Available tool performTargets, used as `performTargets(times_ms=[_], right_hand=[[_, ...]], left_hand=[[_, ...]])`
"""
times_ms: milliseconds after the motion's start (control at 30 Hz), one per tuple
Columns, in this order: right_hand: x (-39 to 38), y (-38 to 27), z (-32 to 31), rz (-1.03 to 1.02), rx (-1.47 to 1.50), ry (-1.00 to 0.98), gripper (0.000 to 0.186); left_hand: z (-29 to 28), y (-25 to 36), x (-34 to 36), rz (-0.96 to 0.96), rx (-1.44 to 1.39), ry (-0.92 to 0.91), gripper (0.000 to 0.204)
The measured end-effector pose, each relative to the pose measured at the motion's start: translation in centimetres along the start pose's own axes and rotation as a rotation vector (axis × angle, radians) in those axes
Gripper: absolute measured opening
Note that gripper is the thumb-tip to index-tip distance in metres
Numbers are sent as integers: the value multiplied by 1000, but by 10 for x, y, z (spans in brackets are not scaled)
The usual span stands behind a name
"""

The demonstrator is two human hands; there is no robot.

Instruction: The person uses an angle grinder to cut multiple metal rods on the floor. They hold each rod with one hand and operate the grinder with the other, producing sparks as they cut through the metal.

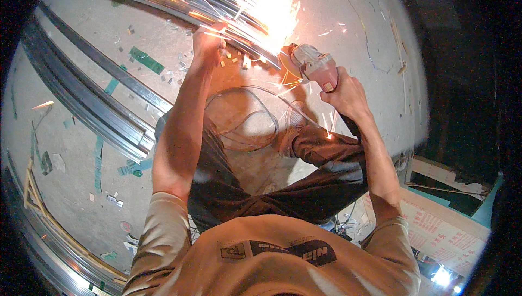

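My right hand is wrapped round the body of an angle grinder, a reddish tool with a grey head. Its disc meets the end of a bundle of long metal profiles, and a bright burst of sparks flies up and away from there. Stretched forward, my left hand grips the near edge of these profiles a little left of the disc. Glare hides the cut itself and part of the left fingers.
More dark metal profiles lie on the floor to the left. A black cable loops between my legs. Green tape scraps and small metal offcuts litter the concrete. A cardboard box stands at the lower right.
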State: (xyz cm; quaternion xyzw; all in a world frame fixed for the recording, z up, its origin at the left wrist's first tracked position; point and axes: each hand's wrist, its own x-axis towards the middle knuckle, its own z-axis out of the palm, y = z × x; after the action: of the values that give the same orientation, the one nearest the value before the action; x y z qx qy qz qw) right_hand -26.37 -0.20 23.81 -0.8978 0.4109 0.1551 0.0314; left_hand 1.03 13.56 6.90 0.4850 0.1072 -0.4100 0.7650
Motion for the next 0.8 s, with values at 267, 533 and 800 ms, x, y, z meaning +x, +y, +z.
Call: performTargets(times_ms=[267,533,800], right_hand=[[1,-5,-2,-6,-3,-18,58],[-2,-8,-4,-4,3,-11,56],[-2,-11,-3,-5,3,-32,57]], left_hand=[[-3,-1,1,40,105,28,19],[-6,-2,1,65,164,-6,22],[-6,1,2,39,122,52,20]])
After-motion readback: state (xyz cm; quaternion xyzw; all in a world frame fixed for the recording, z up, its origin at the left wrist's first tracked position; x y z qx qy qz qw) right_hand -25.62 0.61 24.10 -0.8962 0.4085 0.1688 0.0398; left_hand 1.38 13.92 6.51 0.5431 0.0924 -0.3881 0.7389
